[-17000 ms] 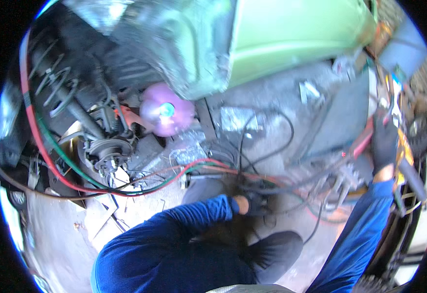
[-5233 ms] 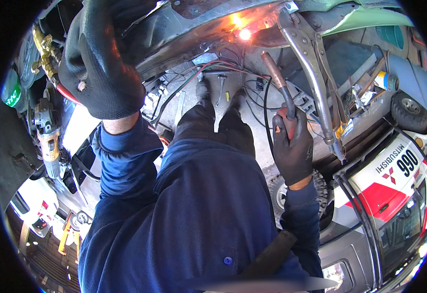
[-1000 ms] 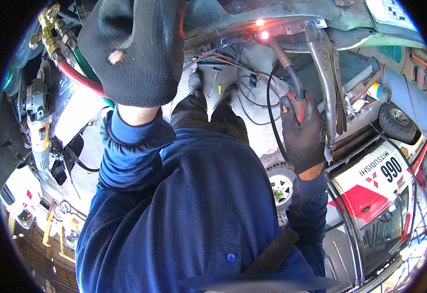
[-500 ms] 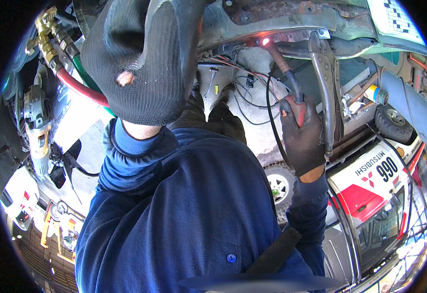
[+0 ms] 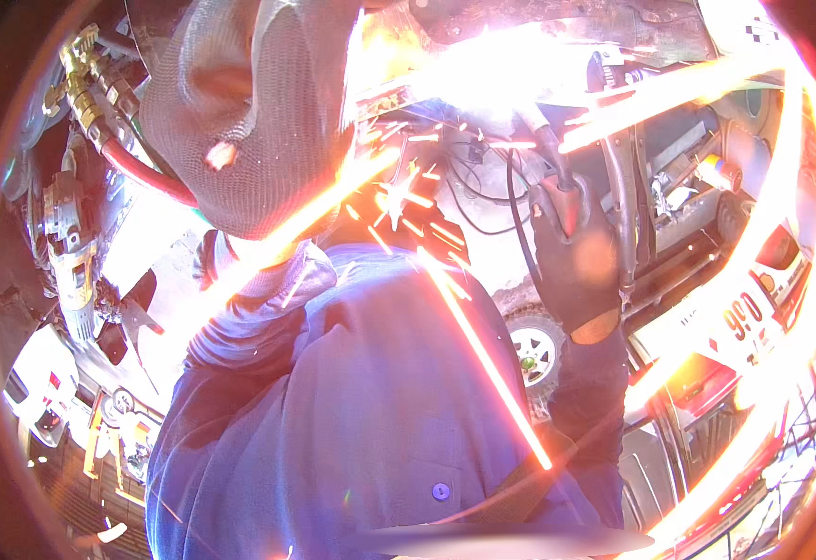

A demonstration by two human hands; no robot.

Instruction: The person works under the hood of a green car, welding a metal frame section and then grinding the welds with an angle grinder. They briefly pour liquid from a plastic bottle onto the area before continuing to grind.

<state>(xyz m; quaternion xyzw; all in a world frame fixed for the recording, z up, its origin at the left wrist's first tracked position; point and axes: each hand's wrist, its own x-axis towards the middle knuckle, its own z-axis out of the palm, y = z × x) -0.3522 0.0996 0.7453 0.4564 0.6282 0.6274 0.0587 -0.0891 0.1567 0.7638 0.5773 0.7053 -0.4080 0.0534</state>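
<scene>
My gloved left hand is raised large at upper left, close beside the metal bodywork; its fingertips are hidden, and bare skin shows through a hole in the glove. My gloved right hand grips the red handle of a welding torch. The torch's tip disappears into a blinding white arc on the metal edge. Orange sparks streak across my chest, arms and much of the picture. Large locking pliers hang from the edge just right of the torch, partly washed out by glare.
Brass fittings with red and green hoses are at upper left, above an angle grinder. Black cables lie on the floor below. A wheel and a white-and-red vehicle are at right. Another white vehicle stands at lower left.
The small red glow at the torch tip has become a bright arc with long sparks flying down and outward. My hands have barely moved, the left rising slightly since half a second ago.
</scene>
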